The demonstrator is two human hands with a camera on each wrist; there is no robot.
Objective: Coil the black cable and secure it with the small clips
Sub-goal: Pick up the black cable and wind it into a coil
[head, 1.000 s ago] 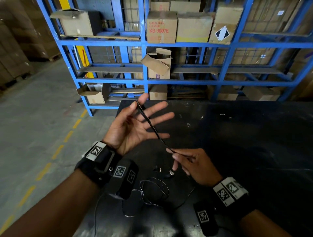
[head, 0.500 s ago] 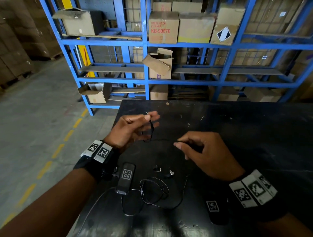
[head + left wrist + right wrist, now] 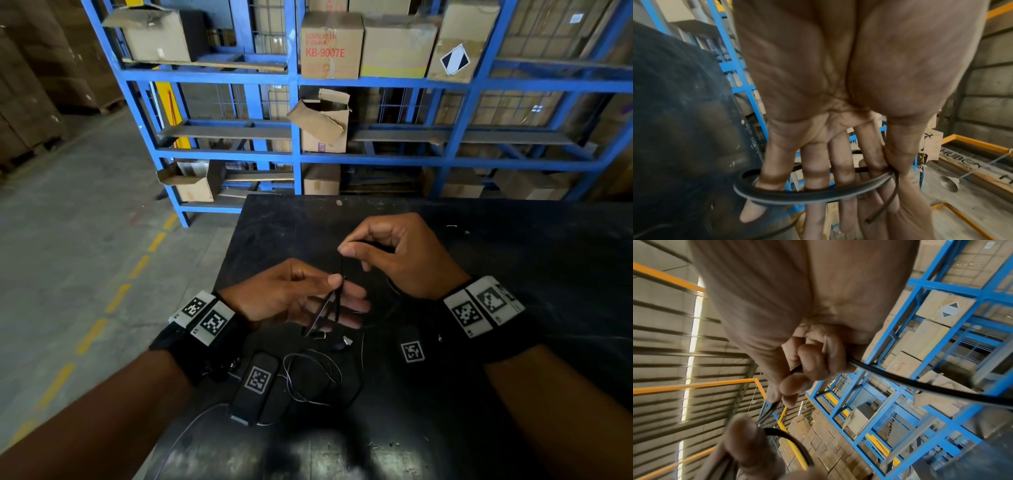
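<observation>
From the head view, above the black table (image 3: pixel 513 428), the left hand (image 3: pixel 294 298) and right hand (image 3: pixel 400 257) hold the black cable (image 3: pixel 337 298), small clips (image 3: pixel 344 341) lying beneath. The left wrist view shows cable loops around extended fingers (image 3: pixel 813 162), thumb pinching (coil partly wound). In the right wrist view, curled fingers (image 3: pixel 813 363) pinch the cable.

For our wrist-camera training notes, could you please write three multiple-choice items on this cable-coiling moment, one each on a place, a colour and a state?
1. Where do the small clips lie?
A. on the black table, below the hands
B. on a rack shelf
C. on the floor

2. What colour is the storage rack?
A. yellow
B. blue
C. grey

3. What is the left hand doing?
A. resting flat on the table
B. holding a box
C. holding loops of the black cable round its fingers

Answers: 1 A, the head view shows them on the table; 2 B, its frame is blue; 3 C, the left wrist view shows the coil round the fingers.
</observation>
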